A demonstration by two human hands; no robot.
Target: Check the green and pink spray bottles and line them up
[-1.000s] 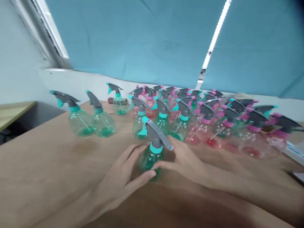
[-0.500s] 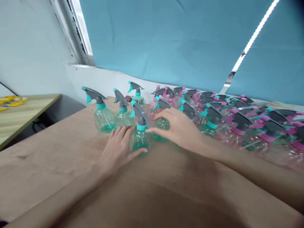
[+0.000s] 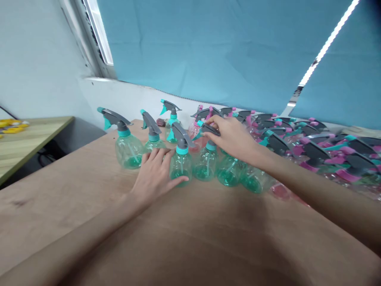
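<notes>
My left hand (image 3: 156, 171) is cupped around the left side of a clear green spray bottle (image 3: 181, 165) with a grey and turquoise head, thumb in front and fingers behind. My right hand (image 3: 233, 137) pinches the grey trigger head of a second green spray bottle (image 3: 205, 165), just right of the first. Both bottles stand upright on the wooden table (image 3: 190, 226). Two more green bottles, one (image 3: 228, 171) and another (image 3: 253, 178), stand below my right forearm, their heads partly hidden by it.
To the left stand a green spray bottle (image 3: 127, 149) and another (image 3: 153, 139) partly behind my left hand; a third (image 3: 172, 119) is farther back. Several pink-trimmed bottles (image 3: 309, 155) crowd the right. Yellow pieces (image 3: 13, 128) lie on a separate table (image 3: 44, 129) at left.
My right hand has moved from beside the first bottle's neck up to the second bottle's head. The first bottle and my left hand have shifted slightly right, closer to the second bottle.
</notes>
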